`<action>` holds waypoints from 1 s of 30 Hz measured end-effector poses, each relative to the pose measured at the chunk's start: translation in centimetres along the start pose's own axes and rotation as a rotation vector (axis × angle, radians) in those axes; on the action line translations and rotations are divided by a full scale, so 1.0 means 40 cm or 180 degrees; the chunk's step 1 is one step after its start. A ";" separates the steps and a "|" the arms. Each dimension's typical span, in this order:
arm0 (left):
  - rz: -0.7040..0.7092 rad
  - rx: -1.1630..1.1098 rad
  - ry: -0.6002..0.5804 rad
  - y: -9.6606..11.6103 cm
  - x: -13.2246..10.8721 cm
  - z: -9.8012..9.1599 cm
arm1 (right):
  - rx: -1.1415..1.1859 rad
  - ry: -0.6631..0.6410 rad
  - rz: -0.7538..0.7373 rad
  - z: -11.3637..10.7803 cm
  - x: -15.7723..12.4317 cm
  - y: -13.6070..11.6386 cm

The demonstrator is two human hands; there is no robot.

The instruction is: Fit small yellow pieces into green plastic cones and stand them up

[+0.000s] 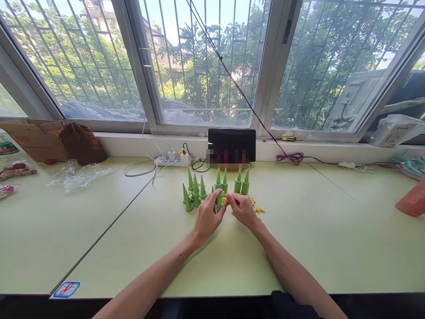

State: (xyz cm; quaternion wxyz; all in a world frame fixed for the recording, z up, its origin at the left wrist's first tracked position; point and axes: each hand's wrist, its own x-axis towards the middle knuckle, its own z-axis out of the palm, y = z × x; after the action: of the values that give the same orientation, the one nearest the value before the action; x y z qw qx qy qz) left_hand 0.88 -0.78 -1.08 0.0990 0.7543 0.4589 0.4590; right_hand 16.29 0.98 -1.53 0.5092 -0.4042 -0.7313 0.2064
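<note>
My left hand (207, 217) is closed around a green cone-shaped piece (219, 202), tilted with its narrow end pointing down. Close beside it, my right hand (245, 209) pinches thumb and finger together near the cone; whatever is between them is too small to make out. To the left stands a group of green cones (196, 193) with round bases, points up. Two more cones (218, 179) rise just behind my hands, and another pair (245, 182) is behind my right hand. Small yellow pieces (259, 209) lie in a loose pile, partly hidden by my right hand.
A dark tablet (231, 145) leans at the back by the window sill. Left of it is a white power strip (171, 161) with cables. A brown drawstring bag (81, 142) and crumpled plastic (78, 175) lie far left, a red object (411, 199) far right.
</note>
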 end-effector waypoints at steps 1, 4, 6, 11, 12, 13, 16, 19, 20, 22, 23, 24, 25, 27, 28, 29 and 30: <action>-0.0009 -0.0001 -0.0002 0.000 0.000 -0.001 | -0.0006 -0.0029 0.0008 0.000 -0.001 0.000; -0.0046 -0.0004 -0.0001 0.002 0.000 -0.002 | -0.0023 -0.0088 0.0024 0.001 -0.003 0.002; -0.0048 -0.0019 0.0016 0.002 0.000 -0.002 | -0.0032 -0.0093 0.0032 0.002 -0.004 0.002; -0.0021 -0.0062 0.0049 0.001 0.002 0.002 | -0.0074 -0.0130 0.0039 0.003 -0.004 0.004; -0.0020 -0.0065 0.0045 0.001 0.002 0.002 | -0.0084 -0.0127 0.0033 0.003 -0.003 0.004; -0.0021 -0.0068 0.0037 0.000 0.002 0.003 | -0.0086 -0.0122 0.0030 0.003 -0.003 0.004; -0.0022 -0.0065 0.0003 0.000 0.000 0.002 | -0.0045 -0.0158 0.0037 0.002 -0.002 0.005; -0.0002 -0.0071 -0.0027 0.001 -0.001 0.001 | -0.0006 -0.0236 0.0054 0.002 -0.002 0.006; 0.0001 -0.0078 -0.0034 0.002 -0.002 0.001 | -0.0010 -0.0257 0.0057 0.002 -0.002 0.006; -0.0009 -0.0087 -0.0033 0.002 -0.002 0.000 | -0.0072 -0.0244 0.0065 0.002 -0.003 0.005; -0.0020 -0.0087 -0.0024 0.002 -0.001 0.000 | -0.0108 -0.0210 0.0075 0.002 -0.003 0.003; -0.0034 -0.0084 -0.0006 0.002 -0.001 -0.001 | -0.0134 -0.0163 0.0090 0.002 -0.004 0.001; -0.0048 -0.0079 0.0017 0.002 0.000 -0.001 | -0.0131 -0.0121 0.0113 0.001 -0.005 -0.002; -0.0082 -0.0060 0.0071 0.002 0.002 -0.002 | -0.0062 -0.0080 0.0140 -0.001 -0.006 -0.007; -0.0105 -0.0047 0.0089 0.002 0.003 -0.002 | -0.0011 -0.0077 0.0141 -0.001 -0.007 -0.010; -0.0126 -0.0033 0.0092 0.002 0.004 -0.003 | 0.0028 -0.0075 0.0132 -0.002 -0.007 -0.011; -0.0139 -0.0022 0.0079 0.003 0.004 -0.003 | 0.0051 -0.0072 0.0118 -0.003 -0.008 -0.013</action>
State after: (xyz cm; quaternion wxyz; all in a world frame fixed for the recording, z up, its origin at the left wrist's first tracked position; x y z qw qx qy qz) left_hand 0.90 -0.75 -0.85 0.1059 0.7380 0.4749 0.4676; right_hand 16.24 0.42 -1.31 0.5002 -0.4112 -0.7277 0.2263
